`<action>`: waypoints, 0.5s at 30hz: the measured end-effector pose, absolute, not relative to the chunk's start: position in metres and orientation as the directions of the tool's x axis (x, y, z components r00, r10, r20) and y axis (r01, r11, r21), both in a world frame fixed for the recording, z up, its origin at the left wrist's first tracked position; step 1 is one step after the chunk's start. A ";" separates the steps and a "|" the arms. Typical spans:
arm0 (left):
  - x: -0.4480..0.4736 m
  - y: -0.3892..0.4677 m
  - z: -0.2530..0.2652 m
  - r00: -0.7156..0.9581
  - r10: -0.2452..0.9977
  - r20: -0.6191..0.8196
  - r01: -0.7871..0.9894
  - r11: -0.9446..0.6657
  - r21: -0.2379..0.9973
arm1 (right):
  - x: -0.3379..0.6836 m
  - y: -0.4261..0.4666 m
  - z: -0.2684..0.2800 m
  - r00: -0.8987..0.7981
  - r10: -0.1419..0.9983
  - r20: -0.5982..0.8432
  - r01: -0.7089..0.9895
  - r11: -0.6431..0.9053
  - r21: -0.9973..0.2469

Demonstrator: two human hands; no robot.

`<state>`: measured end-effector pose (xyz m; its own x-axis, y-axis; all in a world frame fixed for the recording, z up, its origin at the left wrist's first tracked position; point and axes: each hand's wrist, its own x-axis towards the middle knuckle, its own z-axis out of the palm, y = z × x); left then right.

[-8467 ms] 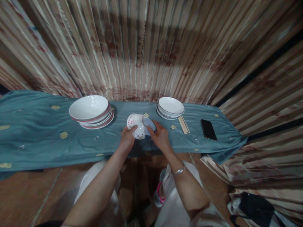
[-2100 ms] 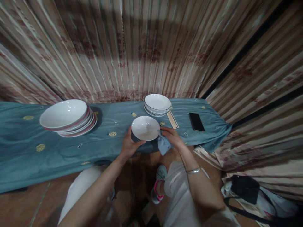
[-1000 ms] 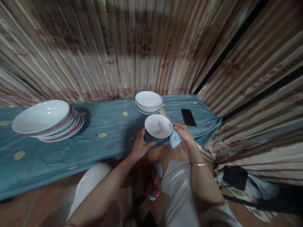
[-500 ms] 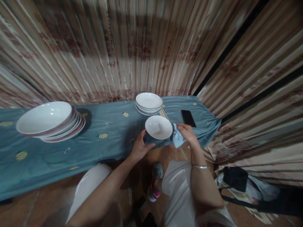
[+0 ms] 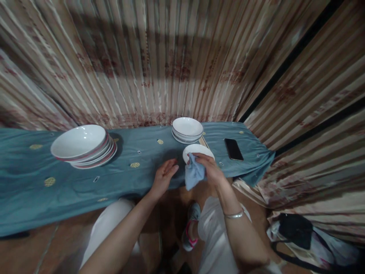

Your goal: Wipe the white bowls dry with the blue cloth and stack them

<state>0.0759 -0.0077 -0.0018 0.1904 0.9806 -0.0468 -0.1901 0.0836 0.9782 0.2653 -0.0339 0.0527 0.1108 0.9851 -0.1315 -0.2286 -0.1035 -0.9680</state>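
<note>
A white bowl (image 5: 190,149) sits near the front edge of the cloth-covered table, its near side partly hidden by my right hand (image 5: 209,166). That hand is closed on a crumpled light-blue cloth (image 5: 194,176), which hangs over the bowl's near left side. To the left of the bowl, my left hand (image 5: 164,176) is held apart from it, thumb and fingers loosely spread with nothing in them. Just behind stands a stack of white dishes with dark rims (image 5: 187,127).
A stack of larger white bowls with red bands (image 5: 81,144) leans at the left of the blue-green tablecloth (image 5: 114,182). A black phone (image 5: 234,149) lies to the right. Striped curtains (image 5: 159,68) hang behind. Bags (image 5: 296,230) rest at the lower right.
My left hand has let go of the bowl's left side and drawn back from it. The right hand has brought the blue cloth leftward over the bowl. The view has shifted slightly.
</note>
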 end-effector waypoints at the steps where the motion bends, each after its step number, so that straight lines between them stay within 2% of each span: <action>1: 0.072 -0.008 0.002 0.204 0.976 -0.075 -0.221 0.121 0.968 | 0.255 -0.031 0.050 0.084 0.988 -0.128 -0.236 -0.105 -0.966; 5: 0.054 -0.012 0.011 0.249 0.950 -0.187 -0.273 0.254 0.928 | 0.227 -0.020 0.041 0.010 0.992 -0.123 -0.292 -0.115 -0.949; 11: 0.030 -0.008 0.014 0.161 0.977 -0.138 -0.321 0.184 0.929 | 0.202 -0.006 0.029 -0.064 0.994 -0.083 -0.263 -0.097 -0.960; 15: 0.015 -0.004 0.014 0.095 0.978 -0.183 -0.404 0.206 0.891 | 0.185 0.001 0.029 -0.141 0.987 -0.078 -0.211 -0.107 -0.972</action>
